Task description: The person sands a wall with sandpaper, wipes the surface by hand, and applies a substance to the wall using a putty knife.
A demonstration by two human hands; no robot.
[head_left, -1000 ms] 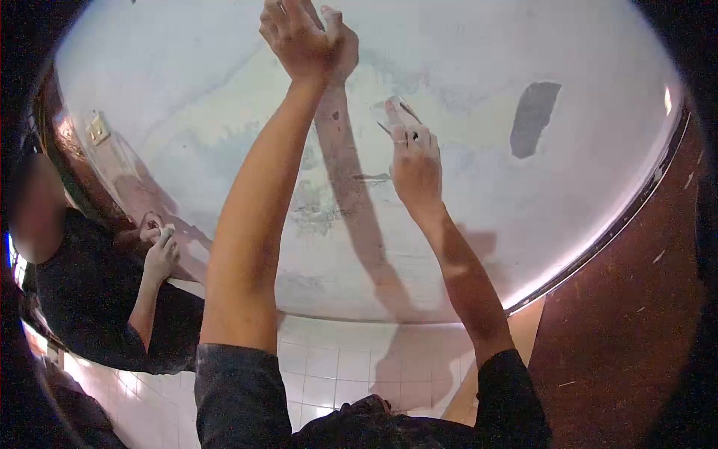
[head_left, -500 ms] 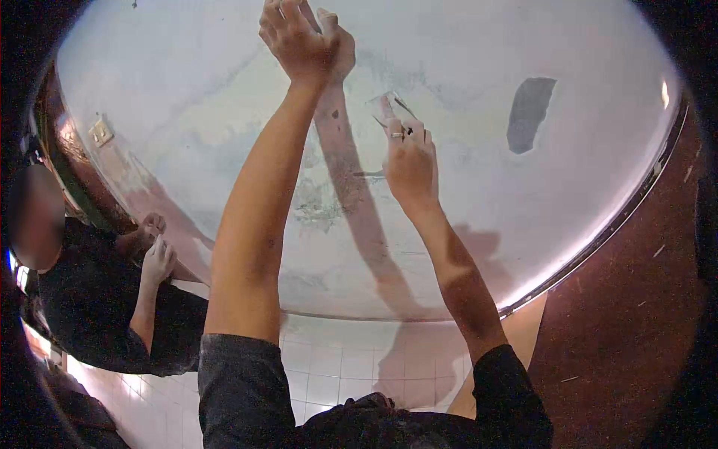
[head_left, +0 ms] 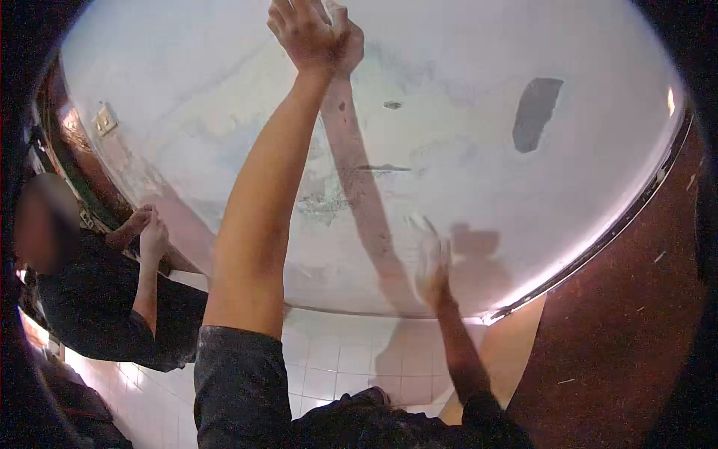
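Black sleeves (head_left: 243, 382) occupy the near field, with pale floor tiles (head_left: 318, 359) between them. Beyond these, the right hand (head_left: 431, 262) stands before the lower part of the whitish wall (head_left: 598, 187), fingers pointing upward; blur hides whether it grips anything or touches the surface. A narrow dark slit (head_left: 385, 168) in the wall lies above this hand and to its left, long axis nearly level; of the two hands, the right is nearer to it. Farther up, a small chipped spot (head_left: 393, 105) lies nearer the left hand (head_left: 310, 37), raised at the upper edge of view with fingers bent, its grip indeterminable. On the right side, a grey patch (head_left: 537, 116) runs lengthwise up and down. At far left, a co-worker (head_left: 112, 307) has both hands together. No brand, label or writing is legible.
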